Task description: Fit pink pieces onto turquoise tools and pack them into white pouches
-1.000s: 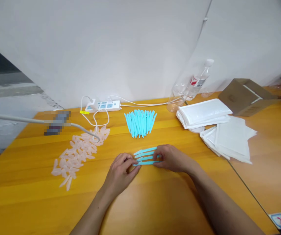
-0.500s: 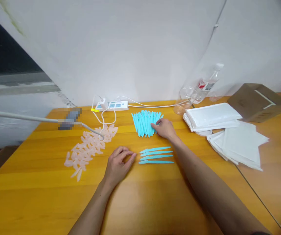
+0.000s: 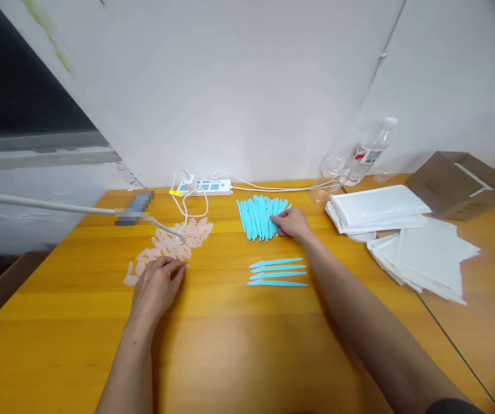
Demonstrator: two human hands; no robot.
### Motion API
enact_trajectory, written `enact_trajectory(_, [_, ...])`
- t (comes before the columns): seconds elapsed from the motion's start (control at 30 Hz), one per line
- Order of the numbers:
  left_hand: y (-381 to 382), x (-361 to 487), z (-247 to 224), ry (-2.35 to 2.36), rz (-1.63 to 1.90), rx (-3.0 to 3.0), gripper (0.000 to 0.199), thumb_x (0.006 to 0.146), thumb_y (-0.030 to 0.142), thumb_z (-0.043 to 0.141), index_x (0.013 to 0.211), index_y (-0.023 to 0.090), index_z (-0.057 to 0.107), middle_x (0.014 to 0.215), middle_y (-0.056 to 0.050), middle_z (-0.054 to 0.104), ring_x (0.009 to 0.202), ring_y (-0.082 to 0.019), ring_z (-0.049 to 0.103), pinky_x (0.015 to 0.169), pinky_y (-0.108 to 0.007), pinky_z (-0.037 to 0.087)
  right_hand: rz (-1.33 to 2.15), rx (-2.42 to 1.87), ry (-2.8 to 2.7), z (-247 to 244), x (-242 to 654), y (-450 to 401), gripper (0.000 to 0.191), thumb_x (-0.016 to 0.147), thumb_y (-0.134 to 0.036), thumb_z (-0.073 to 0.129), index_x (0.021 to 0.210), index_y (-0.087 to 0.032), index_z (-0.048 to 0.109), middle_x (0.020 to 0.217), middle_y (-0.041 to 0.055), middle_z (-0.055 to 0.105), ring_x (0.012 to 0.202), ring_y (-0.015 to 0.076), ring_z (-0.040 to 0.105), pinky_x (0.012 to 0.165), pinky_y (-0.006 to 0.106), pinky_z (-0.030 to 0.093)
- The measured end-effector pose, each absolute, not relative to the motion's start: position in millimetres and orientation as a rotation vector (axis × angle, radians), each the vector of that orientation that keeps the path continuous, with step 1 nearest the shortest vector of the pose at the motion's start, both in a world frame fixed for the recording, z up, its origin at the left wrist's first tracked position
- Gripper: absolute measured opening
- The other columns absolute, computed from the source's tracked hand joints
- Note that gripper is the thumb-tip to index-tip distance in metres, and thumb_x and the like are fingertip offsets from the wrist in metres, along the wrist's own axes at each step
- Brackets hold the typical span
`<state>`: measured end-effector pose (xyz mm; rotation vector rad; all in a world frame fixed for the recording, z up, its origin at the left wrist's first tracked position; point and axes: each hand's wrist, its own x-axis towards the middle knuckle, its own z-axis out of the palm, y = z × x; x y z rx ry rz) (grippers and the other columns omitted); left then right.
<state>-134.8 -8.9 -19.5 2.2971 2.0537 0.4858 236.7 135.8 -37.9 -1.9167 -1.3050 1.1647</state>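
My left hand [image 3: 156, 286] is at the lower right edge of the pale pink pieces [image 3: 172, 241], thumb and fingers pinched together; what they hold, if anything, is too small to tell. At the right side of the heap of turquoise sticks [image 3: 258, 218] is my right hand [image 3: 289, 223], its fingertips closed on the sticks there. Several separate turquoise sticks [image 3: 278, 283] lie roughly parallel in a column between the hands, nearer to me than the heap.
A white power strip [image 3: 208, 187] with cables stands by the wall. A thick pale cable [image 3: 57, 204] crosses at left over a blurred dark object [image 3: 136, 208]. To the right are white packets [image 3: 377, 207], a clear bottle [image 3: 366, 158] and a cardboard box [image 3: 454, 187].
My left hand has moved left, from beside the separate sticks to the pink pieces. My right hand stays at the heap's right side. The view has shifted slightly.
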Motion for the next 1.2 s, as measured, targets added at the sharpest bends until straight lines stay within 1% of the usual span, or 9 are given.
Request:
enact_trajectory(0.1, [-9.3, -123.3, -20.8, 1.999, 0.485, 2.309, 0.031, 0.093, 0.039, 0.051, 0.093, 0.022, 0.077, 0.099, -0.008, 0.070, 0.097, -0.027, 0.064, 0.087, -0.037, 0.049, 1.284, -1.894, -1.280, -33.8, 236.4, 136.4, 0.035, 0.097, -0.035, 0.062, 0.126, -0.016, 0.060, 0.125, 0.0101, 0.063, 0.104, 0.0225, 0.065, 0.088, 0.043, 0.057])
enact_trajectory(0.3, [-8.4, -118.7, -23.3, 1.926, 0.521, 2.261, 0.030, 0.096, 0.039, 0.050, 0.101, 0.022, 0.073, 0.101, -0.006, 0.069, 0.089, -0.022, 0.066, 0.082, -0.032, 0.049, 1.318, -1.858, -1.270, -30.7, 241.0, 132.5, 0.037, 0.097, -0.036, 0.061, 0.129, -0.017, 0.058, 0.129, 0.0102, 0.060, 0.108, 0.0232, 0.064, 0.091, 0.045, 0.056])
enact_trajectory(0.4, [-8.6, -117.6, -22.3, 1.891, 0.541, 2.232, 0.028, 0.095, 0.041, 0.053, 0.094, 0.021, 0.072, 0.096, -0.006, 0.068, 0.091, -0.023, 0.065, 0.084, -0.034, 0.048, 1.218, -1.837, -1.285, -31.1, 244.3, 130.8, 0.026, 0.094, -0.033, 0.064, 0.109, -0.013, 0.067, 0.107, 0.0086, 0.068, 0.091, 0.0202, 0.066, 0.077, 0.034, 0.056])
enact_trajectory(0.53, [-10.0, -105.1, -16.9, 1.800, 0.633, 2.080, 0.026, 0.093, 0.044, 0.056, 0.093, 0.021, 0.068, 0.093, -0.005, 0.070, 0.084, -0.021, 0.064, 0.079, -0.032, 0.048, 1.043, -1.751, -1.302, -23.1, 251.6, 125.4, 0.016, 0.083, -0.027, 0.066, 0.073, -0.014, 0.064, 0.068, 0.0005, 0.062, 0.065, 0.0130, 0.058, 0.055, 0.021, 0.041])
enact_trajectory(0.67, [-6.5, -75.4, -8.1, 1.545, 0.902, 1.544, 0.031, 0.082, 0.048, 0.072, 0.095, 0.019, 0.071, 0.089, -0.004, 0.074, 0.080, -0.019, 0.065, 0.074, -0.028, 0.048, 1.058, -1.577, -1.354, -8.7, 260.5, 101.1, 0.016, 0.085, -0.032, 0.063, 0.078, -0.018, 0.060, 0.069, -0.0006, 0.063, 0.064, 0.0121, 0.059, 0.061, 0.021, 0.046])
enact_trajectory(0.8, [5.2, -37.7, -1.8, 1.408, 0.947, 1.394, 0.041, 0.078, 0.051, 0.076, 0.100, 0.017, 0.073, 0.083, -0.004, 0.075, 0.073, -0.016, 0.066, 0.070, -0.026, 0.051, 1.408, -1.320, -1.298, -2.7, 264.0, 59.9, 0.032, 0.086, -0.051, 0.064, 0.089, -0.021, 0.052, 0.074, 0.0010, 0.069, 0.059, 0.0137, 0.063, 0.060, 0.027, 0.053])
enact_trajectory(0.97, [11.2, -10.6, -9.0, 1.315, 0.998, 1.255, 0.044, 0.078, 0.051, 0.076, 0.104, 0.015, 0.073, 0.080, -0.004, 0.075, 0.068, -0.013, 0.065, 0.070, -0.025, 0.054, 1.694, -1.113, -1.053, -4.7, 258.6, 22.5, 0.050, 0.075, -0.056, 0.078, 0.100, -0.021, 0.054, 0.057, -0.0089, 0.055, 0.040, 0.0057, 0.043, 0.038, 0.017, 0.030])
enact_trajectory(1.07, [7.7, -11.1, -17.5, 1.308, 1.008, 1.196, 0.045, 0.076, 0.050, 0.078, 0.103, 0.014, 0.073, 0.087, -0.007, 0.077, 0.069, -0.013, 0.065, 0.070, -0.026, 0.055, 1.785, -1.102, -1.027, -6.1, 254.3, 13.2, 0.049, 0.075, -0.054, 0.079, 0.102, -0.017, 0.061, 0.053, -0.0107, 0.047, 0.039, 0.0036, 0.033, 0.036, 0.017, 0.024])
enact_trajectory(1.2, [6.0, -18.2, -23.9, 1.324, 1.009, 1.157, 0.045, 0.074, 0.049, 0.081, 0.102, 0.014, 0.075, 0.087, -0.008, 0.077, 0.070, -0.014, 0.066, 0.072, -0.027, 0.056, 1.906, -1.101, -1.048, -9.8, 251.3, 8.5, 0.046, 0.074, -0.055, 0.079, 0.094, -0.015, 0.068, 0.058, -0.0061, 0.053, 0.042, 0.0040, 0.035, 0.038, 0.019, 0.022])
